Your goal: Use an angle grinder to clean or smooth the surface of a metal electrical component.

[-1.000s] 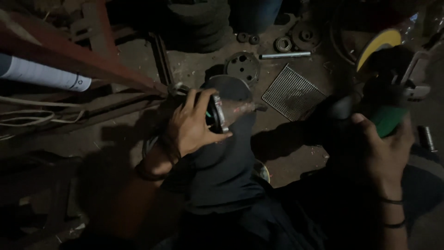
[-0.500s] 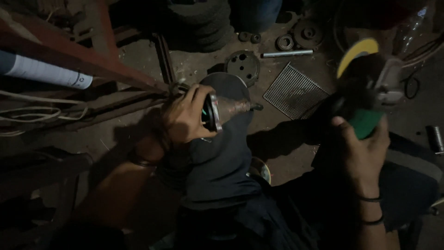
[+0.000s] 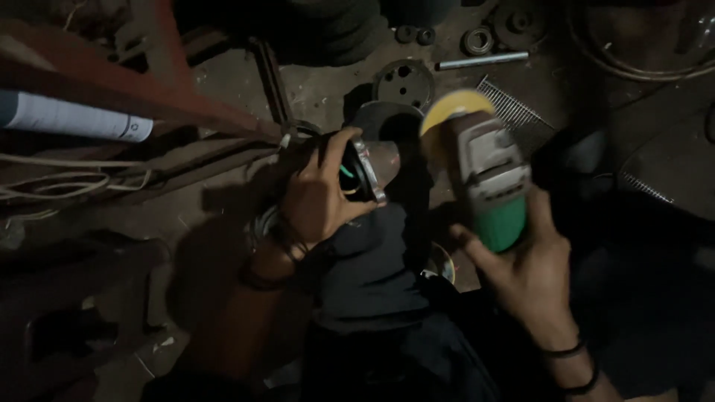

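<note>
**A:** Head camera looking straight down into a dim workshop floor. What's the left hand (image 3: 320,197) got?

**B:** It's wrapped around a small round metal part (image 3: 361,173) with a bright flange rim, fingers curled over the top and thumb beneath. The part sits just above the person's dark-clothed knee (image 3: 372,260), near the middle of the view. Exactly what the piece is, I can't tell in this light.

**A:** And the right hand (image 3: 532,272)?

**B:** Closed on the green body of an angle grinder (image 3: 488,186), gripping from below, the fingers around the housing. The grinder's grey head points up and away from the person, and its yellow disc (image 3: 450,112) sits at the far end, blurred.

**A:** How close are the two?

**B:** Near, not touching. The disc is just right of and a little above the metal part, with a dark gap between them.

**A:** Around them?

**B:** On the dirty floor beyond lie a round perforated metal plate (image 3: 404,82), a short steel rod (image 3: 482,61), and a ribbed wire grille (image 3: 514,108) partly hidden behind the grinder. A bearing ring (image 3: 477,41) lies near the rod. To the left, a red-painted steel bar (image 3: 134,89) runs diagonally, with a white tube (image 3: 71,117) beneath it and pale cables (image 3: 67,179) below that. Dark bands show on both wrists.
</note>
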